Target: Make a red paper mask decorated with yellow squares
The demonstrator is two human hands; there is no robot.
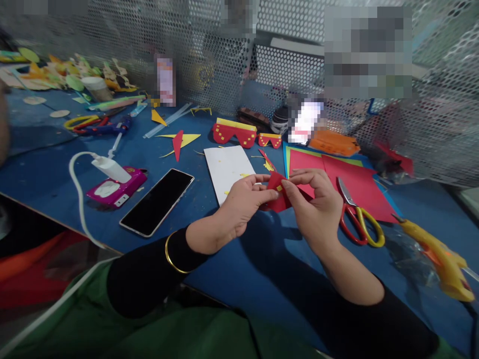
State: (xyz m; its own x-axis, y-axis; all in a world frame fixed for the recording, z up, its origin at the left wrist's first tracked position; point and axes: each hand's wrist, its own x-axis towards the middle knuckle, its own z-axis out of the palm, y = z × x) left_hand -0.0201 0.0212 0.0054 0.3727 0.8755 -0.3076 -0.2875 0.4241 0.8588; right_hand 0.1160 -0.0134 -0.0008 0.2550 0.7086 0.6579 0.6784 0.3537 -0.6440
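Note:
A small red paper piece (276, 203) is held up over the blue table between my two hands. My left hand (241, 204) pinches its left side with thumb and fingers. At its right side, my right hand (316, 204) has thumb and fingertips closed on the red paper. A tiny yellow square (279, 188) shows on its face, close to my right thumb. Just behind the hands lies a white sheet (228, 167) with yellow bits on it. Farther back stand a larger red paper mask (234, 134) and a smaller one (270, 140), both dotted with yellow squares.
Scissors (359, 219) lie right of my right hand, beside red paper sheets (352, 184). A yellow glue gun (437, 254) rests at the right edge. On the left are a black phone (157, 202), a purple power strip (118, 188) with a white cable, and a blue glue gun (108, 127).

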